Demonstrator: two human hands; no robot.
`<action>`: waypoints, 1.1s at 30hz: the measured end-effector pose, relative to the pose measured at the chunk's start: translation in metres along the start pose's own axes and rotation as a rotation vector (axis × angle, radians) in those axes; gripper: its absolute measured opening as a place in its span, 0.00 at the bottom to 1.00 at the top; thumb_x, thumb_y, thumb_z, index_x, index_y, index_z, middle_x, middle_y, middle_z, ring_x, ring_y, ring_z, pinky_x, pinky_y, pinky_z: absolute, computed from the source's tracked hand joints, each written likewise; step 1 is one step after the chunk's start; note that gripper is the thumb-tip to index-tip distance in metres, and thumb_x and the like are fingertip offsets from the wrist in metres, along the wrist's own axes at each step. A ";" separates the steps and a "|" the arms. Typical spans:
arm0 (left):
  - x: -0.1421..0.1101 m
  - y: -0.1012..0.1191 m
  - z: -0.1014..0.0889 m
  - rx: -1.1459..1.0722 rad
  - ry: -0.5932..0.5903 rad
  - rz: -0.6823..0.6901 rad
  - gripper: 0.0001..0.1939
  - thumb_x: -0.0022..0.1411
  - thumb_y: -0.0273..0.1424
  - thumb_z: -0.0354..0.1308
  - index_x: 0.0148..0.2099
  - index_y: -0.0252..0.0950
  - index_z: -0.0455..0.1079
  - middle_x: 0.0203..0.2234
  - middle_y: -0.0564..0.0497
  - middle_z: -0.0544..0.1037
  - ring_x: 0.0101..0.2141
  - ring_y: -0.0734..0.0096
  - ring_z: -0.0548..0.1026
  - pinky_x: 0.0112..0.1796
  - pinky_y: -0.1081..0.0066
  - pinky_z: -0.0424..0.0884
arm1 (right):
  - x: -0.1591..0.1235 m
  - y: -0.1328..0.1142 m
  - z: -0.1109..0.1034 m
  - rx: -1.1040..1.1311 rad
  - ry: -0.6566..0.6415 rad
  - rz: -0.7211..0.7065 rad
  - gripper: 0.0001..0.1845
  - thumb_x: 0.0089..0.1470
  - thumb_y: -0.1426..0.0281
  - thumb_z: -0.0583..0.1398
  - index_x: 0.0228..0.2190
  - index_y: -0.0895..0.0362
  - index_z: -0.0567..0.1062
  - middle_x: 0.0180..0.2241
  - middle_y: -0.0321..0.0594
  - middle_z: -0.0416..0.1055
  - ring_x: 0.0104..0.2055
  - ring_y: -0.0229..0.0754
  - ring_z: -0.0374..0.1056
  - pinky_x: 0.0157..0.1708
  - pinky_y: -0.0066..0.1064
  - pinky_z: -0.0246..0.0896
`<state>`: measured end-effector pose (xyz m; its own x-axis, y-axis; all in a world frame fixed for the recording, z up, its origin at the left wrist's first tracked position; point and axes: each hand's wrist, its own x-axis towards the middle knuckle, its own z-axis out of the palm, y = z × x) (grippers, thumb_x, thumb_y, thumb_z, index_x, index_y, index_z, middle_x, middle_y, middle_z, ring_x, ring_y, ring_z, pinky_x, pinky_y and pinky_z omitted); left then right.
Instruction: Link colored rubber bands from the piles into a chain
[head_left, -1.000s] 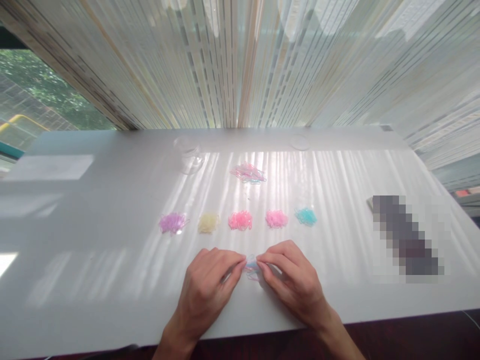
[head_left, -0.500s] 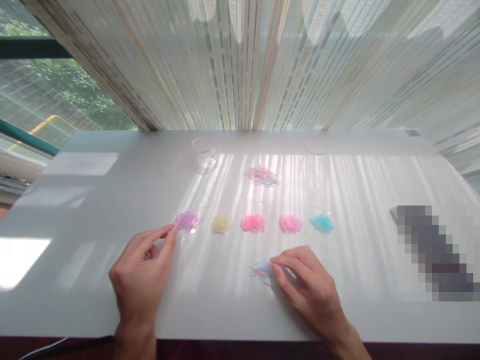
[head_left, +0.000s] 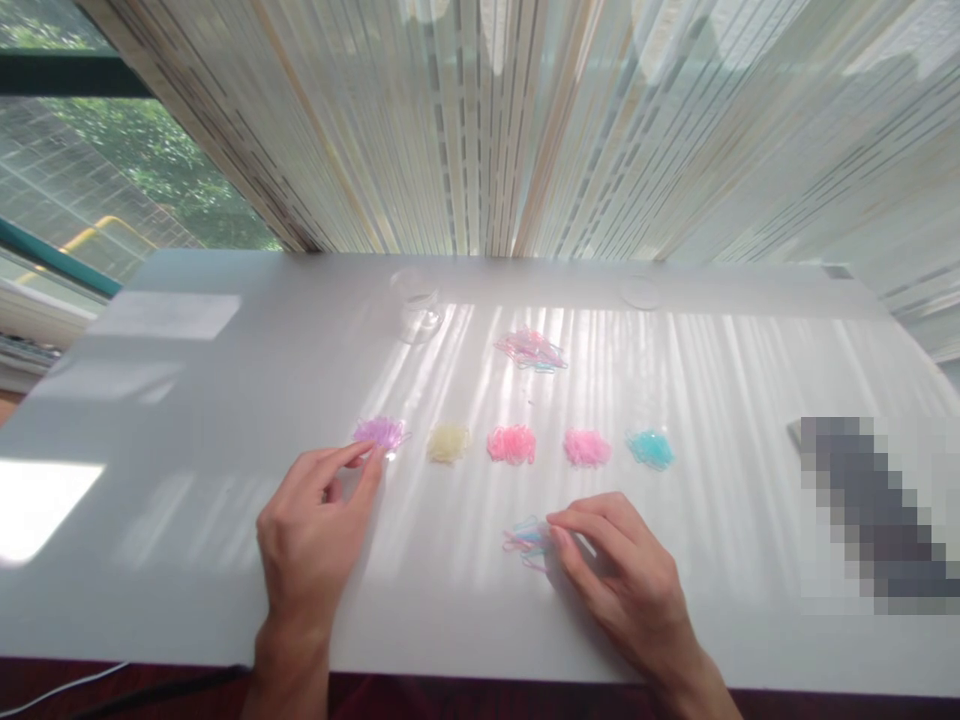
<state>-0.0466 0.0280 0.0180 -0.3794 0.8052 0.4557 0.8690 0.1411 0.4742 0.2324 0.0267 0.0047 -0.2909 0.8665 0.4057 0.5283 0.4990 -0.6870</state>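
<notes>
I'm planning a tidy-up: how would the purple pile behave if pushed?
The purple pile would probably spread rather than slide whole, since it looks like many separate, thin pieces. It's likely light for the same reason. A stray loop at its right edge hints that pieces may snag.

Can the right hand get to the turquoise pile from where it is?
Likely yes: the turquoise pile lies just beyond the right hand, nothing visible stands between them on the white table, and the light pink pile sits left of that path.
</notes>
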 end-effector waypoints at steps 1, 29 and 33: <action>0.000 0.000 0.000 -0.006 -0.002 0.009 0.06 0.67 0.34 0.65 0.40 0.38 0.80 0.31 0.53 0.78 0.22 0.76 0.65 0.29 0.69 0.66 | 0.000 0.000 0.000 0.000 0.001 -0.003 0.08 0.64 0.78 0.61 0.41 0.54 0.76 0.34 0.40 0.74 0.36 0.41 0.71 0.34 0.32 0.71; -0.040 0.054 0.014 -0.408 -0.546 0.520 0.07 0.70 0.24 0.59 0.43 0.40 0.77 0.32 0.53 0.79 0.29 0.70 0.72 0.32 0.66 0.66 | 0.002 -0.006 -0.002 -0.027 -0.119 -0.080 0.09 0.59 0.77 0.62 0.41 0.54 0.77 0.31 0.39 0.72 0.34 0.42 0.67 0.32 0.35 0.69; -0.040 0.053 0.014 -0.430 -0.543 0.507 0.07 0.70 0.25 0.59 0.43 0.41 0.77 0.33 0.53 0.79 0.29 0.70 0.72 0.33 0.67 0.67 | 0.002 -0.005 -0.002 -0.034 -0.127 -0.077 0.08 0.60 0.77 0.62 0.41 0.54 0.77 0.31 0.39 0.72 0.34 0.42 0.67 0.33 0.35 0.69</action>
<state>0.0194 0.0112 0.0148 0.3224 0.8914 0.3184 0.6547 -0.4529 0.6051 0.2308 0.0255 0.0102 -0.4290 0.8215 0.3756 0.5266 0.5653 -0.6349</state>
